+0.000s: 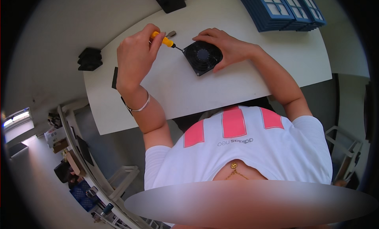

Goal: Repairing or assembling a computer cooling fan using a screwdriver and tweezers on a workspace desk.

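Note:
My left hand [138, 57] is closed round the yellow handle of a screwdriver [167, 42]. The dark shaft slants down to the right, and its tip meets a screw at the upper-left corner of a square black cooling fan [196, 60]. The fan lies on the white table [173, 85]. My right hand [221, 45] grips the fan along its right side, fingers at the far edge and thumb at the near one. Just beyond the screwdriver handle lies a small grey piece [171, 34], too small to name.
A pile of blue frames with white panes [284, 12] stands at the far right of the table. Stacked black parts [90, 59] sit at the left edge, with a flat dark object [115, 78] by my left wrist. Another black object [169, 0] is at the far edge.

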`<state>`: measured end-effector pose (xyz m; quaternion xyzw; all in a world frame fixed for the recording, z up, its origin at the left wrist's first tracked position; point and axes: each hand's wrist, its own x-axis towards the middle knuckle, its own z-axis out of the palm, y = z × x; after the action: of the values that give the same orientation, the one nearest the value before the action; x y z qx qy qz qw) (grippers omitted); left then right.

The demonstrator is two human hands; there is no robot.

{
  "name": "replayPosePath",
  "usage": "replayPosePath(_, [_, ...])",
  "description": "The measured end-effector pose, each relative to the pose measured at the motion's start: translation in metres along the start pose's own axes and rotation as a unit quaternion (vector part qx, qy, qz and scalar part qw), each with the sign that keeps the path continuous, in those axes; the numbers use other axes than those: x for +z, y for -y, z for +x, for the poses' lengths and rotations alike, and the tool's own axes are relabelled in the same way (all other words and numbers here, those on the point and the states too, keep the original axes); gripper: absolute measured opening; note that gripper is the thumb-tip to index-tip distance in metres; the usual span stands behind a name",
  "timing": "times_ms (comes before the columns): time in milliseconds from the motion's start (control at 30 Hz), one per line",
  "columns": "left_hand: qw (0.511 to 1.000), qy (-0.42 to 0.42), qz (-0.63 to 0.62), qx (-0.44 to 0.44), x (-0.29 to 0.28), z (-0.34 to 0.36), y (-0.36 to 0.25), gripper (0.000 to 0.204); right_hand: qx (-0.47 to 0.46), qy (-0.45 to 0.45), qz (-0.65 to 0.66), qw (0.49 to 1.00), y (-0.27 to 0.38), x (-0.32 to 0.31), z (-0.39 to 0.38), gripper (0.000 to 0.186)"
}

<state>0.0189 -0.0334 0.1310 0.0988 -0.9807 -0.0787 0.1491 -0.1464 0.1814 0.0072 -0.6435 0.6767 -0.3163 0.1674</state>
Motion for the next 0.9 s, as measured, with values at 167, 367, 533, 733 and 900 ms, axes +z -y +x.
replayPosePath(167, [0.993, 0.016, -0.085, 0.075, -0.003, 0.002, -0.004, 0.015, -0.01, -0.007, -0.01, 1.0, -0.002, 0.0, 0.0, 0.103])
replayPosePath(367, [0.986, 0.017, -0.132, 0.096, 0.003, 0.002, -0.003, 0.019, -0.008, -0.011, -0.014, 1.0, -0.002, 0.002, 0.0, 0.1])
replayPosePath(533, [0.979, 0.043, -0.182, 0.081, 0.001, -0.002, 0.002, 0.023, -0.005, -0.011, -0.018, 1.0, -0.003, 0.004, 0.0, 0.099])
replayPosePath(733, [0.977, 0.065, -0.196, 0.061, -0.007, -0.002, -0.002, 0.018, -0.005, -0.016, -0.018, 1.0, -0.002, 0.004, 0.0, 0.098])
replayPosePath(900, [0.977, 0.062, -0.193, 0.06, -0.006, -0.001, -0.011, 0.014, -0.001, -0.014, -0.019, 1.0, 0.0, 0.004, 0.0, 0.098])
